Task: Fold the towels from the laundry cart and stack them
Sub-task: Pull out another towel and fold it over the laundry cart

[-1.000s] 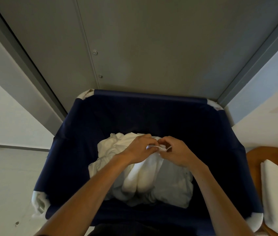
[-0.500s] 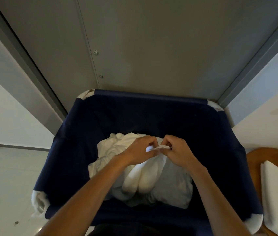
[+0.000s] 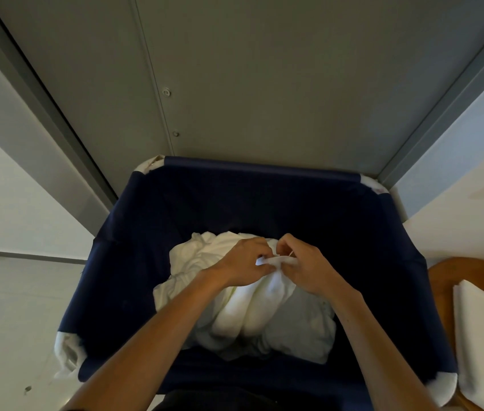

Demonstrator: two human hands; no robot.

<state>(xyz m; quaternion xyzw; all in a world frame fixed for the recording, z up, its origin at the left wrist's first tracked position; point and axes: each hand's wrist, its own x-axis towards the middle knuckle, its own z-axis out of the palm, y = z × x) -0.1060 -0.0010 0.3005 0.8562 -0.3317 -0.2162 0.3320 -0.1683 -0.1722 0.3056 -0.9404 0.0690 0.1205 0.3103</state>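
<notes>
In the lower middle of the frame, the left hand [image 3: 242, 264] and the right hand [image 3: 308, 268] both pinch the same edge of a white towel [image 3: 249, 310], which hangs down into the dark blue laundry cart [image 3: 134, 262] on top of the other crumpled towels [image 3: 193, 256]. The cloth looks soft, light and limp, so it will probably sag and bunch when lifted. It seems best to slide the fingers apart along this hem to the two corners.

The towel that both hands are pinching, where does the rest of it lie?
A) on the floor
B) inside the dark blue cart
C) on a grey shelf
B: the left hand and the right hand pinch one edge of the white towel, whose bulk lies inside the dark blue cart.
</notes>
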